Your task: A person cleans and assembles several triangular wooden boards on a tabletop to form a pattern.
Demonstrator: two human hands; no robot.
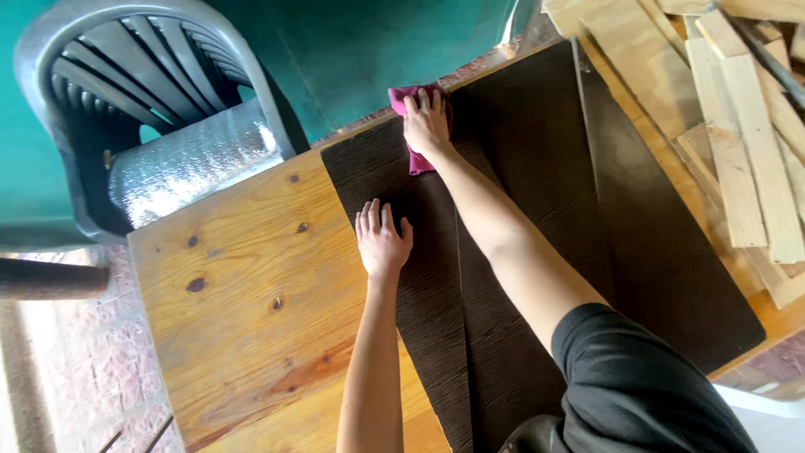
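Right hand [426,123] lies flat, fingers spread, pressing a magenta cloth [417,126] onto the far corner of the dark brown board [537,252]. The cloth is pinned under palm and fingers rather than gripped; only its edges show around the hand. Left hand [381,242] rests open and flat, palm down, on the near-left edge of the same board, holding nothing, apparently steadying it.

The boards lie side by side on a knotty pine table [251,294], grain texture visible; a second dark panel [662,235] sits just beside the first on the right.

Judgement on progress: the cloth is at the far-left corner, so wiping stands at one extremity of the surface. No visible contrast between wiped and unwiped areas, so the share done cannot be told. The right panel shows no hand or cloth on it.

Surroundings: grey plastic chair [151,101] holding a silver foil roll [189,159]; pale wood offcuts [746,126] stacked at right.
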